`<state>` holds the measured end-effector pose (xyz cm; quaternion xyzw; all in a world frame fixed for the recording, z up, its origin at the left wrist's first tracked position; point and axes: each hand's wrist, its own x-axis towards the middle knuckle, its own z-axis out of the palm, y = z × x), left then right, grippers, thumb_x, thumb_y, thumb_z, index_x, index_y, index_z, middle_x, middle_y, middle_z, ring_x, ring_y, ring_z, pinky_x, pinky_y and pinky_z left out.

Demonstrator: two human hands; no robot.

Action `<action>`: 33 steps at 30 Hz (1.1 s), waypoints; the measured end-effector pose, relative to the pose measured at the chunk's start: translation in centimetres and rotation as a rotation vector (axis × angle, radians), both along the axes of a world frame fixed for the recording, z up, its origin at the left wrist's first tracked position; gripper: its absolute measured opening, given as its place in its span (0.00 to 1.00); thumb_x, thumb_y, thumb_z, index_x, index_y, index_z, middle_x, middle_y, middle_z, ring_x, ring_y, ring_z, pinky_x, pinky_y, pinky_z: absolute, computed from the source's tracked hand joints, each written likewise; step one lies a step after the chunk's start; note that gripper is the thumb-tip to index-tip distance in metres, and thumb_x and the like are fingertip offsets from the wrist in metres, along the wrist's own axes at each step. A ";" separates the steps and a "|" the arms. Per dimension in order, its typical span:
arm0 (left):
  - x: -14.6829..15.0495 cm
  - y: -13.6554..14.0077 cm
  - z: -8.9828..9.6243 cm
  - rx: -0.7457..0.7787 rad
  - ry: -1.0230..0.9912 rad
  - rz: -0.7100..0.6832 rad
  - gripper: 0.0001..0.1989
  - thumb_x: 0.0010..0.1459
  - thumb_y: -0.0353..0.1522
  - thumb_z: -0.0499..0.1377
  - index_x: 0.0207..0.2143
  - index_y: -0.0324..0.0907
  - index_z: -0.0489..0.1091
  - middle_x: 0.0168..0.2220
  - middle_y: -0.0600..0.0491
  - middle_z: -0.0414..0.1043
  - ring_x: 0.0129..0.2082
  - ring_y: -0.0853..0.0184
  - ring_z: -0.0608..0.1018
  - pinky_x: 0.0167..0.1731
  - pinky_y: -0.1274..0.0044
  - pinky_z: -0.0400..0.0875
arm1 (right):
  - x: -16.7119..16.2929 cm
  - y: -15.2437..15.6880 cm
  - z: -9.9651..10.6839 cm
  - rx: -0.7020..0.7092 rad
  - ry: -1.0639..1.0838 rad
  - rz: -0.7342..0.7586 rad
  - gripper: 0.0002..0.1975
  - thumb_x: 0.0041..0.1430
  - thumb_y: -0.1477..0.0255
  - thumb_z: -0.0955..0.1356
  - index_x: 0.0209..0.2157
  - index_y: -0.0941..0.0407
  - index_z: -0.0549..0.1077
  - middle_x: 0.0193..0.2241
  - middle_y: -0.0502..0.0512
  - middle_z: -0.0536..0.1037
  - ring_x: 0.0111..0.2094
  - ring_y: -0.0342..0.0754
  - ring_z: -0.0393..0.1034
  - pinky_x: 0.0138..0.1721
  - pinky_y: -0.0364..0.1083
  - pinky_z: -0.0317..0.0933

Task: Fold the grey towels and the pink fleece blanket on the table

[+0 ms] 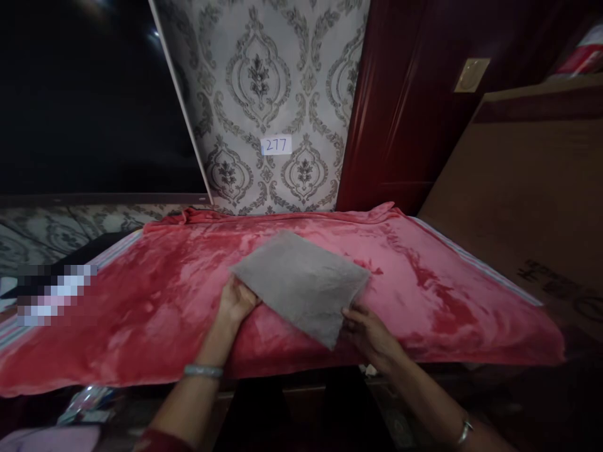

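A flat grey square cloth (pixel 301 279) lies turned like a diamond over the middle of the red-and-pink plush blanket (pixel 179 314). My left hand (pixel 235 301) is closed at the cloth's left corner, with its fingers curled along the lower left edge. On the other side, my right hand (pixel 365 326) pinches the lower right edge between thumb and fingers. The bottom corner of the cloth points toward me, between the two hands. Parts of the fingers on both hands are hidden.
The blanket covers a table against a patterned wall, where a paper label reading 277 (pixel 276 145) is stuck. A large dark screen (pixel 94 100) stands at the left. To the right are a dark red panel (pixel 396 107) and a big cardboard box (pixel 532 188).
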<state>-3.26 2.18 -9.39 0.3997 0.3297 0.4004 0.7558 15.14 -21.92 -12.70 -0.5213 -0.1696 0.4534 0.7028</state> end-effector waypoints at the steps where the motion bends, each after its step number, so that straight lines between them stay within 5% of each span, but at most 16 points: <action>1: -0.5 -0.7 -1.0 -0.075 -0.007 -0.021 0.20 0.64 0.48 0.50 0.35 0.43 0.72 0.32 0.45 0.79 0.41 0.53 0.83 0.43 0.61 0.79 | -0.4 0.1 -0.7 -0.010 0.035 -0.016 0.24 0.40 0.61 0.77 0.41 0.51 0.71 0.44 0.59 0.81 0.46 0.60 0.78 0.46 0.58 0.74; 6: -1.1 -1.6 -1.1 -0.264 0.000 -0.106 0.05 0.59 0.33 0.59 0.38 0.42 0.70 0.30 0.49 0.78 0.31 0.62 0.81 0.41 0.65 0.79 | -0.3 -0.3 -1.7 -0.005 0.078 -0.007 0.25 0.41 0.62 0.78 0.42 0.51 0.72 0.44 0.56 0.81 0.43 0.54 0.78 0.45 0.53 0.74; 11: -0.2 -3.1 -0.7 -0.256 0.006 -0.095 0.12 0.53 0.25 0.63 0.41 0.41 0.69 0.31 0.51 0.78 0.25 0.66 0.79 0.31 0.72 0.79 | 3.2 -3.2 -0.6 -0.197 -0.136 0.249 0.23 0.42 0.53 0.79 0.32 0.54 0.75 0.30 0.55 0.80 0.29 0.49 0.75 0.32 0.47 0.70; 14: 0.2 -4.3 -1.3 -0.201 0.000 -0.092 0.20 0.49 0.25 0.67 0.44 0.43 0.66 0.34 0.52 0.78 0.26 0.63 0.80 0.30 0.69 0.79 | 7.1 -3.2 1.2 -0.157 -0.530 0.116 0.23 0.50 0.48 0.74 0.24 0.54 0.71 0.22 0.53 0.74 0.25 0.47 0.68 0.30 0.47 0.66; 17: 0.5 -5.2 -1.7 -0.159 0.005 -0.045 0.25 0.46 0.26 0.69 0.45 0.45 0.65 0.36 0.54 0.77 0.26 0.63 0.80 0.30 0.65 0.80 | 11.0 0.5 3.2 -0.076 -0.914 -0.099 0.18 0.57 0.53 0.69 0.31 0.54 0.75 0.31 0.55 0.78 0.34 0.49 0.72 0.40 0.48 0.68; 20: 0.7 -5.5 -1.7 -0.123 0.019 -0.021 0.28 0.44 0.27 0.70 0.46 0.45 0.64 0.37 0.54 0.77 0.27 0.63 0.80 0.30 0.65 0.80 | 13.3 6.6 4.1 -0.261 -1.104 -0.052 0.20 0.60 0.62 0.67 0.50 0.56 0.75 0.49 0.60 0.78 0.50 0.52 0.72 0.53 0.50 0.65; 22: 0.7 -5.7 -1.7 -0.102 0.030 -0.013 0.29 0.43 0.28 0.71 0.47 0.46 0.63 0.39 0.53 0.76 0.28 0.64 0.80 0.31 0.65 0.80 | 13.9 10.3 4.2 -0.369 -1.110 0.017 0.22 0.60 0.66 0.67 0.54 0.58 0.75 0.52 0.63 0.77 0.52 0.54 0.71 0.55 0.51 0.64; 26: 0.9 -5.8 -1.9 -0.068 0.057 0.004 0.31 0.42 0.31 0.72 0.47 0.47 0.62 0.42 0.51 0.76 0.30 0.64 0.80 0.30 0.69 0.79 | 14.3 14.2 4.5 -0.458 -1.019 0.205 0.11 0.54 0.66 0.72 0.36 0.59 0.79 0.40 0.62 0.82 0.44 0.56 0.75 0.49 0.49 0.66; 33: 1.8 -3.9 -0.6 0.050 0.049 0.095 0.24 0.42 0.25 0.63 0.43 0.48 0.64 0.37 0.56 0.76 0.31 0.65 0.78 0.26 0.78 0.73 | 13.3 12.9 6.7 -0.409 -0.780 0.431 0.16 0.48 0.59 0.75 0.26 0.57 0.72 0.21 0.52 0.76 0.22 0.45 0.67 0.25 0.42 0.62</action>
